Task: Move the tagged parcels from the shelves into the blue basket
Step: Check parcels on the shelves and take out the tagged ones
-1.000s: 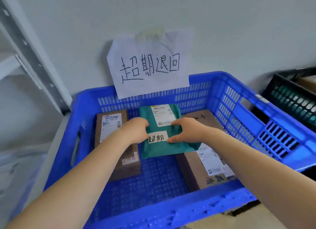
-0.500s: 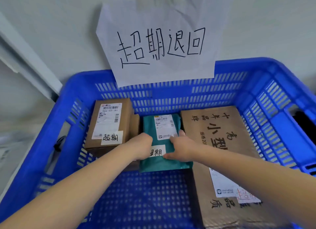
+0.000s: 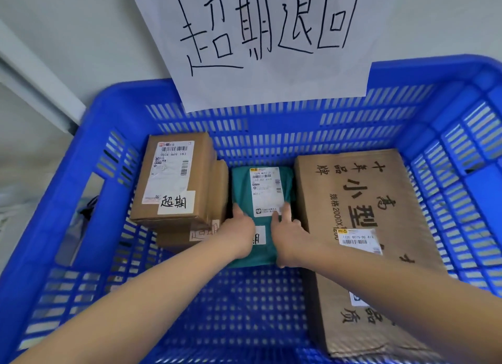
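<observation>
a green parcel [image 3: 262, 184] is seen lying flat on the floor of the blue basket [image 3: 271, 304], toward the far side, in the gap between a stack of two small brown boxes on the left and a large brown carton [image 3: 361, 228] on the right. it is held at its near half by both hands. the left hand [image 3: 239, 234] is laid on the parcel's left edge, with its fingers bent down over that edge beside the lower small box [image 3: 187, 234]; the fingertips are hidden, so how tightly the edge is gripped cannot be told. the right hand [image 3: 289, 234] is placed on the parcel's right part, with one finger stretched along the white shipping label [image 3: 265, 191] and the rest curled against the side next to the carton. a small handwritten tag [image 3: 259, 235] is partly shown between the two hands. the upper small box [image 3: 173, 179] carries a shipping label and a handwritten tag at its near right corner. a paper sign [image 3: 260, 43] with four handwritten characters is hung on the wall over the basket's far rim.
</observation>
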